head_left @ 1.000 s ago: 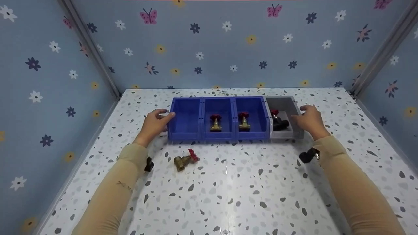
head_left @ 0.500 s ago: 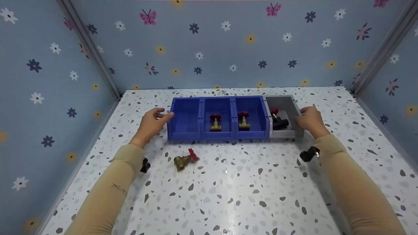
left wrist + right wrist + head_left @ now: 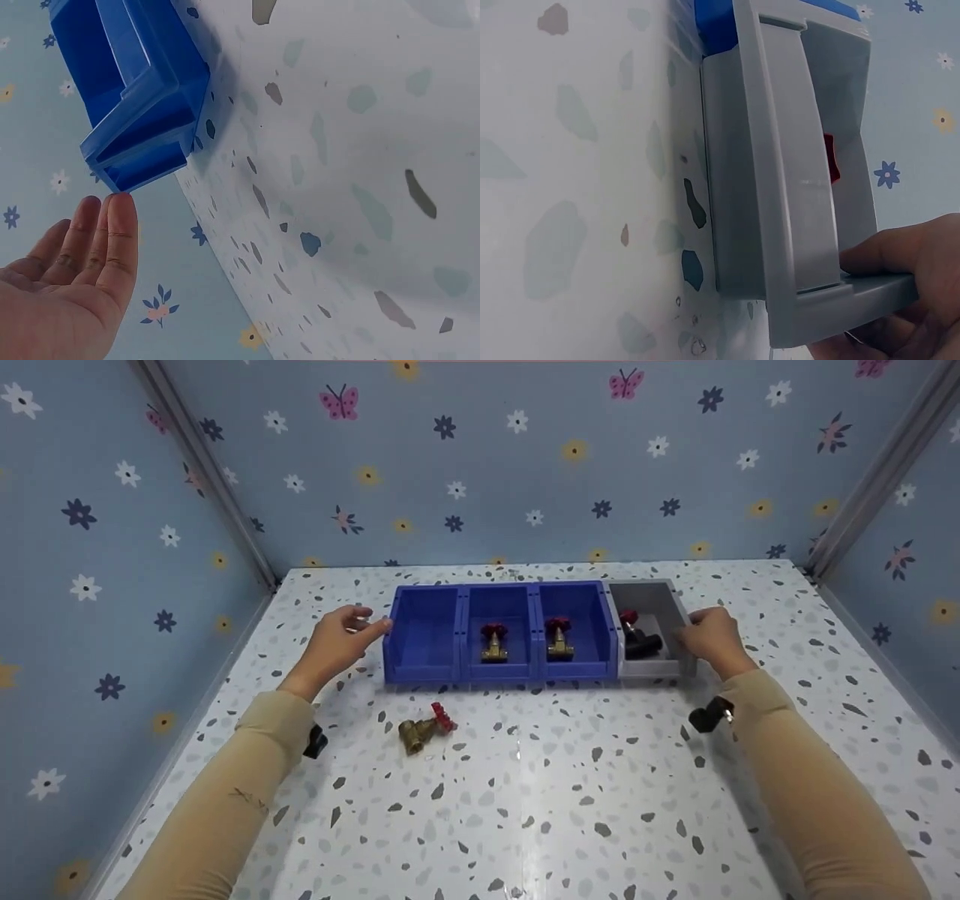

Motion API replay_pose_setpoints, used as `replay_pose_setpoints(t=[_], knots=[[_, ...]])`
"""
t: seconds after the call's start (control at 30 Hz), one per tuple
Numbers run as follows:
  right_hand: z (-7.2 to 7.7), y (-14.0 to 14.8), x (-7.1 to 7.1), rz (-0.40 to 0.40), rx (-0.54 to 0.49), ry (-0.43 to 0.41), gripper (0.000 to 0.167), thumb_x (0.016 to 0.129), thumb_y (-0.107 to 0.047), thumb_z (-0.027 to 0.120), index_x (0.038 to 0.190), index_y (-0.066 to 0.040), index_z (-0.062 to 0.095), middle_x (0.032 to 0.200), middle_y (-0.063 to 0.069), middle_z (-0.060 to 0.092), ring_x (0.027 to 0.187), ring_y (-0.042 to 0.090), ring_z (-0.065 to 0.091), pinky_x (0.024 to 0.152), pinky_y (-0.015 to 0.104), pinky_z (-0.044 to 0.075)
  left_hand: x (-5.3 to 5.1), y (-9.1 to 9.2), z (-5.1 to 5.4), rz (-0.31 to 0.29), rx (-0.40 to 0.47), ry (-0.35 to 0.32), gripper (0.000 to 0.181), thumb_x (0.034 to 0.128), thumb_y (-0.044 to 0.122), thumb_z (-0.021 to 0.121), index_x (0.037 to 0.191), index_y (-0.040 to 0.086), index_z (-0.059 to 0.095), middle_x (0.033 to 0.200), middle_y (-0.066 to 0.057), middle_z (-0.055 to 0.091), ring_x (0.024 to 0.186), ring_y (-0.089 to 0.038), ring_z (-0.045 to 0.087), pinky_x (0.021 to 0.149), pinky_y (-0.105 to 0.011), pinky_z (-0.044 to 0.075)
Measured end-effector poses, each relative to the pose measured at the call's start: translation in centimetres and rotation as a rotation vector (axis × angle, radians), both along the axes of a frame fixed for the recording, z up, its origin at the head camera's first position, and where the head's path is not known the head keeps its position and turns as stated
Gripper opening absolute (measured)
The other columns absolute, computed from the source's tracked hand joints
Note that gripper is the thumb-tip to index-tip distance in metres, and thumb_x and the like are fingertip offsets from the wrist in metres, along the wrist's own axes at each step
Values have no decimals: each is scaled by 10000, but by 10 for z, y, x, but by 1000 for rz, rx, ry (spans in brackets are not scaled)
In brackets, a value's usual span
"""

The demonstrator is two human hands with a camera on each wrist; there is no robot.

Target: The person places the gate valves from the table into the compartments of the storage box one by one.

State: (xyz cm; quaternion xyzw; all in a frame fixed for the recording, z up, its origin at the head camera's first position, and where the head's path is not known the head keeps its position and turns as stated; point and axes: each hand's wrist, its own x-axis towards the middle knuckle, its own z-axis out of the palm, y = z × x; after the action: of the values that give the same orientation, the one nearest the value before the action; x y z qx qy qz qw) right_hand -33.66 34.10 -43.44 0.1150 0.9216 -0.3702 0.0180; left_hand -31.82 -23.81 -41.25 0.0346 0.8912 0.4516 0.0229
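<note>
Three blue bins and a grey bin stand side by side in a row. My right hand grips the grey bin's right wall; in the right wrist view the thumb lies inside and the fingers outside. My left hand is beside the leftmost blue bin with its fingers extended, the thumb tip close to the wall; whether it touches I cannot tell. Brass valves with red handwheels lie in the middle blue bin and the right blue bin. A black valve with a red handwheel lies in the grey bin.
A brass valve with a red handwheel lies on the speckled white table in front of the bins. Flower-patterned walls enclose the table at the back and both sides.
My left hand has drawn away to the left from the leftmost blue bin. The right hand keeps its hold on the grey bin, and the bins have hardly moved.
</note>
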Motion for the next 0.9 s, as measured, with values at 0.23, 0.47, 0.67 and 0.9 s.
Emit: replay_pose_setpoints(t=[0.23,0.47,0.67,0.9], knots=[[-1,0,2,15,7,32,460,1006,-130,581,1346,172,656,1286,359,714,1099,368,725,880,427,596,4,-3,12,-40,-31,-20,796,1029,590,678,1559,17,523,1423,-232,631,1224,-457,661,1039,-547,597],[-1,1,1,-2,16,54,473,990,-132,587,1351,164,659,1287,355,714,1073,336,710,840,374,579,8,4,17,-85,-92,-29,714,1012,584,709,1440,18,621,1327,-207,688,1173,-410,673,1015,-528,609],[-1,-1,2,-25,-4,48,506,995,-135,578,1395,172,624,1336,368,687,1155,388,705,982,490,599,14,10,15,-131,-145,-27,716,987,577,746,1432,26,640,1350,-187,697,1231,-345,664,1034,-534,582],[-4,-1,2,-22,-19,42,500,998,-126,571,1395,172,625,1327,372,691,1150,390,713,993,507,603,21,19,5,-212,-173,-43,712,947,494,823,1436,10,640,1334,-194,707,1228,-351,671,1041,-546,578]])
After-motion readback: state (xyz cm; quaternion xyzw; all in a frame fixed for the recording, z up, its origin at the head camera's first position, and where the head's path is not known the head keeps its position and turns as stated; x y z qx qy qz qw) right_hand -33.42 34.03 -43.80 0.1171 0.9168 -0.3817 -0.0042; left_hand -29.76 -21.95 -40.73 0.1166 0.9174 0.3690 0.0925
